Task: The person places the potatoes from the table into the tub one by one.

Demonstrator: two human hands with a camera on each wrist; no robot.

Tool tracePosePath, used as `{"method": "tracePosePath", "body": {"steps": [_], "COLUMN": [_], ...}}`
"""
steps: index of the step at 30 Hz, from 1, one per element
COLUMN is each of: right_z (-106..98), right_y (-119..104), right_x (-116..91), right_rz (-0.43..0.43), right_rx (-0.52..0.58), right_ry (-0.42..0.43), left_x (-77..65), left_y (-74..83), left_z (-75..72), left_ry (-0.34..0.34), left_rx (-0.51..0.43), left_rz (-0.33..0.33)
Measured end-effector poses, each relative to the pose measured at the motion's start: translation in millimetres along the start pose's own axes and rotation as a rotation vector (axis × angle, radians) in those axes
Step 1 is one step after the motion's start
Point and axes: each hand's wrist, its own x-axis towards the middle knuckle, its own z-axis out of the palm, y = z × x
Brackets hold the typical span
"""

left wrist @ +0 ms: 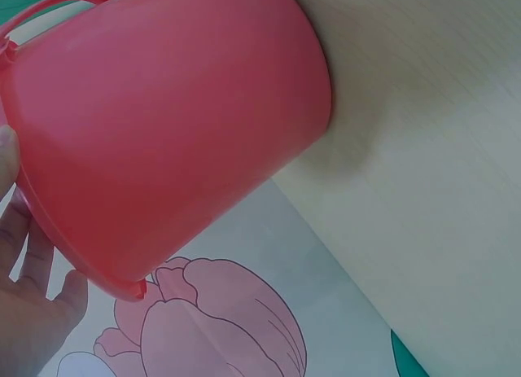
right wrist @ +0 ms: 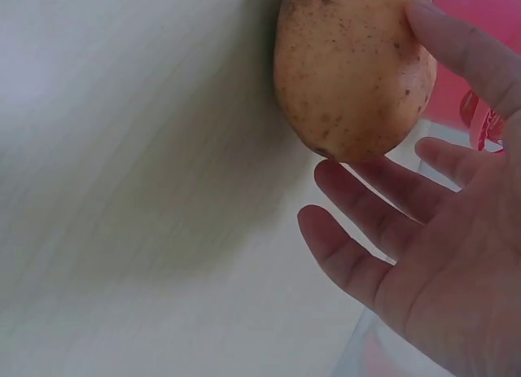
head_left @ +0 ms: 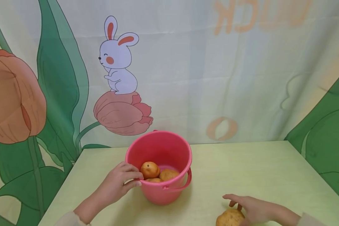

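Note:
A pink bucket [head_left: 169,191] with a handle stands on the table, several potatoes [head_left: 150,169] lying inside it. My left hand [head_left: 124,177] grips the bucket's rim on its left side, thumb outside the wall. In the left wrist view, fingers [left wrist: 37,255] of that hand lie along the rim. To the right, near the front of the table, my right hand [head_left: 257,209] is around a separate potato [head_left: 228,218]. Seen from the right wrist, the thumb overlaps this potato [right wrist: 350,76] and the spread fingertips come up to its edge.
The pale table [head_left: 243,169] reaches back to a fabric backdrop [head_left: 180,78] printed with a rabbit, tulips and leaves. A pink handle [head_left: 186,182] hangs down the bucket's right side.

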Motion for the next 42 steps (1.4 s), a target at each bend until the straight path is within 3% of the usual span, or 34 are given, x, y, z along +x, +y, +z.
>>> {"method": "tracePosePath", "body": {"steps": [13, 20, 25, 34, 42], "right_z": [5.9, 5.9, 0.4, -12.0, -28.7], "right_y": [3.9, 2.4, -5.0, -17.8, -36.9], "right_x": [-0.8, 0.7, 0.1, -0.7, 0.1], "right_rz": [0.005, -0.063, -0.05, -0.217, -0.205], "right_rx": [0.046, 0.009, 0.008, -0.058, -0.084], "right_ry": [-0.009, 0.025, 0.059, 0.132, 0.197], "left_x": [1.0, 0.6, 0.9, 0.6, 0.9], "left_y": [1.7, 1.4, 2.0, 2.5, 1.2], "left_z": [-0.8, -0.9, -1.5, -1.4, -0.7], "left_ry": [-0.021, -0.001, -0.021, -0.036, -0.025], "left_rx": [-0.008, -0.002, -0.006, -0.014, -0.007], "left_rz": [-0.019, 0.006, -0.019, -0.036, -0.018]}}
